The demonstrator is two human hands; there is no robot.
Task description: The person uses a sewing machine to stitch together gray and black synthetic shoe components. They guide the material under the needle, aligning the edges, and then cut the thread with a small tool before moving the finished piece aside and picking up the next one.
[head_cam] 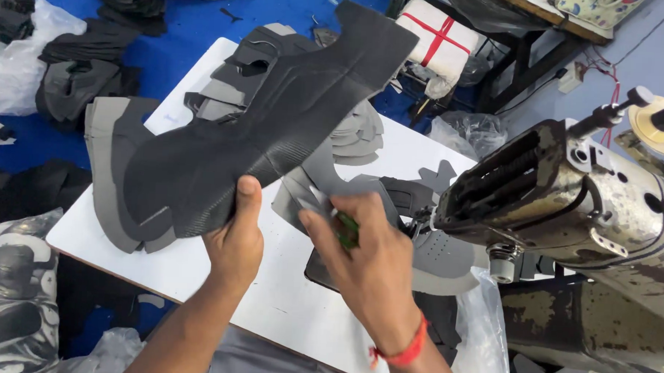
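The left hand [236, 242] pinches the dark shoe upper [275, 126] by its lower edge, lifted over the desk [284, 302]. It looks light and floppy, and probably holds best near an edge. At 3 o'clock, the right hand [366, 265] is closed around a small green-handled tool [345, 227]. Plastic bags [481, 339] at 4 o'clock hold grey pieces.

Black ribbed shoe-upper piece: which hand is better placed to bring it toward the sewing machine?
Probably the left hand: it already grips the black ribbed piece at its lower edge. The right hand is occupied with a small green-handled tool, though it is nearer the sewing machine.
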